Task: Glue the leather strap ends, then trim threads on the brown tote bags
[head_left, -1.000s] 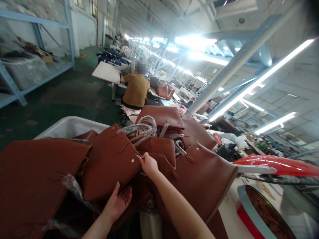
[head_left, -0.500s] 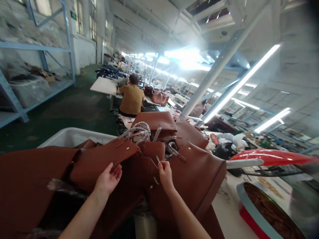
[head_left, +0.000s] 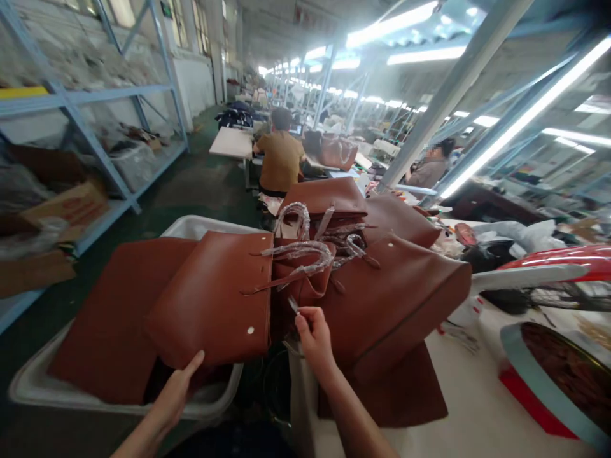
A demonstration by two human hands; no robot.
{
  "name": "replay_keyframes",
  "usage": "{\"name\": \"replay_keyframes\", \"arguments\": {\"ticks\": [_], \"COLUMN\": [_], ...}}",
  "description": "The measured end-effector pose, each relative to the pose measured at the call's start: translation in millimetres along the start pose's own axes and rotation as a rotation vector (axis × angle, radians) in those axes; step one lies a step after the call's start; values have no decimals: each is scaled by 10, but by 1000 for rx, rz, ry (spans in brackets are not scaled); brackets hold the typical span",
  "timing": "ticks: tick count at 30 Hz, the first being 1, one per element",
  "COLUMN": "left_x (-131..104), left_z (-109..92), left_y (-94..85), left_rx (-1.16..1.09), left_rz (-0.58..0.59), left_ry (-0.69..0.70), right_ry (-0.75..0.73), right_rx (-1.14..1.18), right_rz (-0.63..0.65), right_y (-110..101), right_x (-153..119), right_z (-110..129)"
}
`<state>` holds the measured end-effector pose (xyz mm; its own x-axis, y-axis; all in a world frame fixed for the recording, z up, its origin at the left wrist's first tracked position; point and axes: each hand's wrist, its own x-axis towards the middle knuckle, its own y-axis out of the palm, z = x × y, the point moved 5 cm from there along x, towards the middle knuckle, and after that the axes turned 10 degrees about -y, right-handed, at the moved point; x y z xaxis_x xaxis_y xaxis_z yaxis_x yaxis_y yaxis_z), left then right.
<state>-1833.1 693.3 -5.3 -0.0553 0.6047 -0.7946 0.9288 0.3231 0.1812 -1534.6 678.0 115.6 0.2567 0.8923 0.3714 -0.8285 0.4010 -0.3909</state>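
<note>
My left hand (head_left: 179, 385) grips the lower edge of a brown leather-look bag (head_left: 210, 292). Its thumb lies on the front panel while the fingers are hidden beneath. The bag lies tilted over a white plastic tub (head_left: 28, 385), its plastic-wrapped handles (head_left: 310, 254) pointing right. Near the bag's open edge, my right hand (head_left: 315, 340) pinches small metal thread snips (head_left: 293, 305), points up and left. Another large brown bag (head_left: 396, 292) rests on the table just right of that hand.
More brown bags (head_left: 329, 194) are piled behind. A flat brown bag (head_left: 114, 312) sits in the tub. On the right are a round tin (head_left: 515, 356) and a red-and-white machine part (head_left: 539, 270). A person (head_left: 279, 156) sits ahead; blue shelving (head_left: 172, 95) stands left.
The brown bag has swung left over the tub, its front turned up, with my left hand going from open beside it to gripping its lower edge. The snips stay in my right hand.
</note>
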Motion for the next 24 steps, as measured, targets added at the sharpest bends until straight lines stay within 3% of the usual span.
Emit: {"name": "replay_keyframes", "arguments": {"ticks": [2,4,8,12,18,24], "left_x": [194,332,431,446,503,500], "left_z": [200,229,159,215,251,191], "left_y": [-60,-70,-88,-147,-191,-187], "left_rx": [18,29,29,38,36,36], "left_rz": [2,11,45,53,57,56], "left_ry": [-64,-84,-112,-129,-87,-86], "right_ry": [24,36,89,107,76,50], "right_rx": [-172,-344,-499,-556,-778,-888], "right_rz": [263,426,453,420,580,660], "right_y": [243,423,605,698,932,1208], "right_x": [-276,-525,-739,-604,-320,-125], "right_z": [-72,-166,-292,-256,-79,28]}}
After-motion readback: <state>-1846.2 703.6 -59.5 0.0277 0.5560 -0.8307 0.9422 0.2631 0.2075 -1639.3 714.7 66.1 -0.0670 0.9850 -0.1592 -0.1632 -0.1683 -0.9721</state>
